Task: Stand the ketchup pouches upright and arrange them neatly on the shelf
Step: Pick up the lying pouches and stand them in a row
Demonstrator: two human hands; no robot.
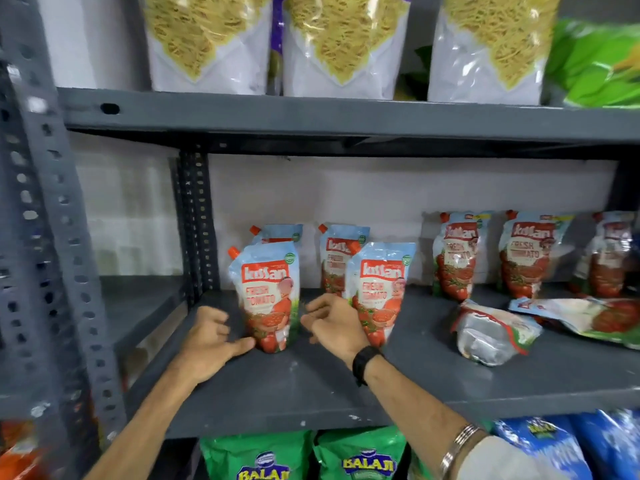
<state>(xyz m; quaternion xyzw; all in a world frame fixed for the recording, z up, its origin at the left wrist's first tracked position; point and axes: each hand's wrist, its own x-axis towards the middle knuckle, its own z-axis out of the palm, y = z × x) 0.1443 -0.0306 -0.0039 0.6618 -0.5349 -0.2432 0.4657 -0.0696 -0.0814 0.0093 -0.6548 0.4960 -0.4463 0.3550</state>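
Observation:
Several red-and-blue ketchup pouches stand on the grey middle shelf (311, 386). The front left pouch (268, 296) is upright, with a second one (280, 233) behind it. Another upright pouch (382, 282) stands to its right, with one (334, 251) behind. My left hand (211, 337) rests on the shelf, thumb touching the front left pouch's base. My right hand (334, 323) hovers between the two front pouches, fingers curled and empty. Three pouches (457, 254), (530, 254), (607, 254) stand at the back right. Two pouches (491, 332), (595, 318) lie flat.
Noodle bags (343, 46) fill the shelf above, with a green bag (599, 64) to their right. Green snack bags (360, 459) and blue bags (554, 448) sit below. A perforated grey upright (52, 237) stands at the left, another upright (197, 220) at the back.

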